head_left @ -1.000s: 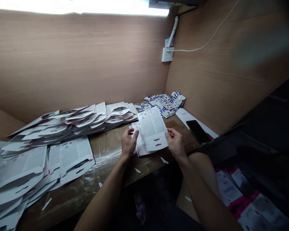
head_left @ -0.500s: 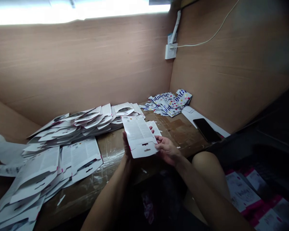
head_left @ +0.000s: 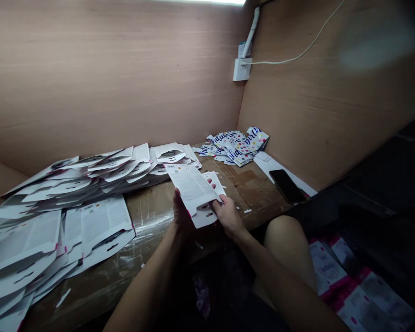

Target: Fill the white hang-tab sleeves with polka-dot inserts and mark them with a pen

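Left hand (head_left: 180, 211) wrapped round white printed card envelope (head_left: 193, 186) from beneath; right hand (head_left: 228, 216) pinching its near right edge—thumb perhaps inside mouth, too dim to be sure. Uneven prying could tear slotted flap (head_left: 201, 219). Overlapping envelope pile (head_left: 114, 174), left of grip, could slump—if knocked.

Seemingly a packing workshop: card sleeves (head_left: 105, 221) heaped along a bench (head_left: 147, 207)
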Demonstrator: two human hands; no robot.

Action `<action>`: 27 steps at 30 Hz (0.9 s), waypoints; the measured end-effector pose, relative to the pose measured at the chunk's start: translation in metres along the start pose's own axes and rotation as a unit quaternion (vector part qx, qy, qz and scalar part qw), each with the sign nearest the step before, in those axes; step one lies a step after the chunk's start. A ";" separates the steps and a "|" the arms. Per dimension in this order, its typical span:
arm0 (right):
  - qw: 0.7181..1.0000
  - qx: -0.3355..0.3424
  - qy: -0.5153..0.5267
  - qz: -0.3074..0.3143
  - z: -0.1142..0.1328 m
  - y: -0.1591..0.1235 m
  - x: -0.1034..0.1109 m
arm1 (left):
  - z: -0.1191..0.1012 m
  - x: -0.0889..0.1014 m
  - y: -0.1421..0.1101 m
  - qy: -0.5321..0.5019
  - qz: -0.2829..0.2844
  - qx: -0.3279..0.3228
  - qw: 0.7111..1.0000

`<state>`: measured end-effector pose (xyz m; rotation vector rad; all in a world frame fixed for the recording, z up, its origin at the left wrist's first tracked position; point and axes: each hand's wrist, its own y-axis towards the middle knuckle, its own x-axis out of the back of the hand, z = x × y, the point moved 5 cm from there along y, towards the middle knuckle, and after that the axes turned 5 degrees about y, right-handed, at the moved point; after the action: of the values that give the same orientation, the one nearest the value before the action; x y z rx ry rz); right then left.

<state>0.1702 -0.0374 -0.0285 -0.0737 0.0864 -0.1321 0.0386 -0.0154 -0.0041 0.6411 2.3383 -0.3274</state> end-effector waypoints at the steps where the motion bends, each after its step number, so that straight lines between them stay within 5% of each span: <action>1: 0.997 -0.043 0.058 0.020 -0.005 0.002 -0.005 | 0.001 0.001 0.001 0.003 0.000 -0.001 1.000; 4: 0.979 -0.118 0.150 0.066 -0.015 0.003 -0.015 | 0.002 0.004 0.004 0.014 -0.011 -0.041 0.999; 8: 0.979 -0.126 0.144 0.073 -0.018 -0.002 -0.011 | 0.005 0.011 0.010 -0.006 -0.018 -0.048 0.999; 12: 0.984 -0.066 0.000 0.163 -0.003 0.016 0.013 | 0.003 0.029 0.018 -0.067 -0.053 -0.028 0.996; 14: 0.980 0.001 -0.146 0.134 0.016 0.047 0.040 | -0.001 0.040 0.023 -0.111 -0.074 -0.039 0.990; 15: 0.968 0.044 -0.234 0.075 0.030 0.068 0.058 | -0.002 0.045 0.025 -0.133 -0.081 -0.046 0.987; 17: 0.900 0.116 -0.416 -0.060 0.057 0.111 0.087 | -0.004 0.052 0.029 -0.169 -0.084 -0.056 0.980; 19: 0.848 0.131 -0.501 -0.112 0.074 0.153 0.101 | -0.002 0.055 0.033 -0.192 -0.072 -0.051 0.977; 23: 0.811 0.118 -0.566 -0.090 0.076 0.204 0.099 | 0.002 0.054 0.034 -0.211 -0.049 -0.027 0.976; 27: 0.742 0.170 -0.648 -0.029 0.062 0.187 0.083 | 0.000 0.054 0.033 -0.218 -0.053 -0.030 0.974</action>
<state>0.2821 0.1404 0.0115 0.2125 -1.3558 -0.1332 0.0204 0.0319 -0.0423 0.3698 1.9540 -0.4002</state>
